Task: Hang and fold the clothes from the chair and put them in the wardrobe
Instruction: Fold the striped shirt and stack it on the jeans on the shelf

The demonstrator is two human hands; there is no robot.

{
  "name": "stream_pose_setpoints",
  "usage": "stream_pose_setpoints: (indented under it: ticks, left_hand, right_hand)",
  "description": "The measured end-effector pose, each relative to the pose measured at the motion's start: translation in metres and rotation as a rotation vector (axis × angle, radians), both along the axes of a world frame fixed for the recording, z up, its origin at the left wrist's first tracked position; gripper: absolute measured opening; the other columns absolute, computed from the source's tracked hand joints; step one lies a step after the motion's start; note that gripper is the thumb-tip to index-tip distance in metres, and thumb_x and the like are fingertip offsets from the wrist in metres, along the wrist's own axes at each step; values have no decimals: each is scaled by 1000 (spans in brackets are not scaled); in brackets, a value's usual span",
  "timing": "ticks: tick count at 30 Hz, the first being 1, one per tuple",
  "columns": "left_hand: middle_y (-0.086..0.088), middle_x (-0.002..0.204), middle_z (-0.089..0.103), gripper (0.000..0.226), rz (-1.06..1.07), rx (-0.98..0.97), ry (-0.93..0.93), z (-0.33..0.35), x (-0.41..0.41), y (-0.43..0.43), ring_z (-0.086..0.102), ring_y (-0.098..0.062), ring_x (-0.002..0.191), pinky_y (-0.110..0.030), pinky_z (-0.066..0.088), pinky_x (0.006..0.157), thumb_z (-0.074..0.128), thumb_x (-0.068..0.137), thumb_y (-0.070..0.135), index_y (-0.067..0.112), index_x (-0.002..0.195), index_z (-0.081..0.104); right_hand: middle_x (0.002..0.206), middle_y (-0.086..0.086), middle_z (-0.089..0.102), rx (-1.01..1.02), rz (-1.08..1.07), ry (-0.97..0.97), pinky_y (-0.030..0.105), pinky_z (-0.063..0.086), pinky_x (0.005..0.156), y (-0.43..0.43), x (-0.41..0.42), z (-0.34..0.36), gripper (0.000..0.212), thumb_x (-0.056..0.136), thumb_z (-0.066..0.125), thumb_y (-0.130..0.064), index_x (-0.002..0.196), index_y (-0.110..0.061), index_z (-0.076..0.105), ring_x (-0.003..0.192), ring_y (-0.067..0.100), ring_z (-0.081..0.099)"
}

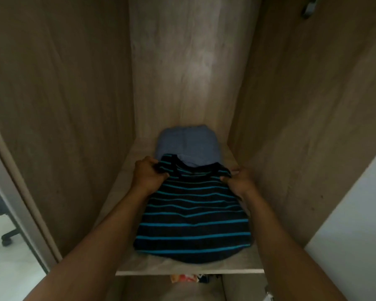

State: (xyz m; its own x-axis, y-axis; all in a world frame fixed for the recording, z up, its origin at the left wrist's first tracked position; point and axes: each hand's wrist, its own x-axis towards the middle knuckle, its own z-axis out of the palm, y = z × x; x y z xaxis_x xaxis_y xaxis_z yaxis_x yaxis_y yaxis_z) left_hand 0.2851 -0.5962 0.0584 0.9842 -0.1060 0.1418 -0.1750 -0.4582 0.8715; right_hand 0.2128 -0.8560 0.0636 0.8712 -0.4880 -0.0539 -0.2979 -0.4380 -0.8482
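Pinching the striped shirt (pixel 193 220) — left hand (pixel 149 173), right hand (pixel 240 181) — laid front-to-back, collar inward.

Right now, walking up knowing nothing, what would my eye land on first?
The black shirt with teal stripes stands out most, spread on the pale wardrobe shelf in the middle of the view. A left hand and a right hand each grip one of its shoulders at the far end. Just behind it lies a folded blue garment, toward the back of the shelf.
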Motion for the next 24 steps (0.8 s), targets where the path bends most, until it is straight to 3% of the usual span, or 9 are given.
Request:
stream_pose_setpoints:
  ticks: [3,5,9,11,13,17,20,22,24]
  left_hand:
    - [3,137,53,83,-202,84,-204,15,-35,3,54,-13,121,-35,47,104,79,64,66,30,134,53]
    - [13,139,50,85,-533,120,-207,22,-67,10,51,-5,125,-32,43,108,84,63,64,37,136,51]
    - [25,154,27,119,-784,583,23,11,-106,32,28,-1,141,-31,26,121,90,47,65,46,149,33]
    - [23,158,20,113,-752,665,-53,4,-111,36,17,-4,146,-35,16,124,88,57,61,47,151,28]
    - [20,158,22,100,-725,638,-123,0,-114,36,15,-3,147,-34,13,124,84,67,56,45,151,30]
    - [20,135,59,54,-606,507,-321,-5,-116,34,54,-2,123,-32,48,103,73,84,26,42,133,59]
    - [13,136,61,48,-410,533,-519,-5,-124,29,60,-11,120,-30,50,98,71,88,22,36,133,61]
    - [15,147,48,55,-429,608,-511,-8,-129,31,52,-10,129,-23,41,104,70,90,23,34,141,53]
    - [22,150,32,64,-529,655,-333,-9,-135,39,35,-3,138,-16,29,112,68,91,30,36,148,40]
  right_hand:
    - [144,2,49,-270,82,-206,28,42,107,19,-31,20,66,90,70,-41,146,-18,43,129,21,50]
    - [137,-11,48,-242,344,-272,12,39,100,38,-67,29,61,86,73,-45,139,-32,46,124,6,50]
    - [152,-25,29,-278,821,81,21,24,119,58,-124,21,92,71,84,-50,147,-46,34,138,-7,30]
    - [158,-24,17,-421,830,141,26,12,123,55,-130,8,97,74,84,-44,150,-47,24,143,-3,18]
    - [158,-20,20,-479,807,128,28,14,123,55,-129,-1,93,79,81,-41,151,-45,25,143,1,20]
    - [129,-15,54,-617,643,-107,27,45,99,59,-122,-6,43,90,71,-28,130,-33,56,119,6,51]
    - [110,-13,59,-790,497,-343,28,46,79,67,-124,-11,23,89,68,-18,110,-27,61,102,9,55]
    - [112,-15,56,-735,530,-337,27,45,82,64,-126,-24,29,84,69,-16,109,-28,59,102,5,54]
    - [124,-17,54,-486,610,-256,24,46,98,55,-131,-31,35,82,69,-22,116,-28,62,114,0,53]
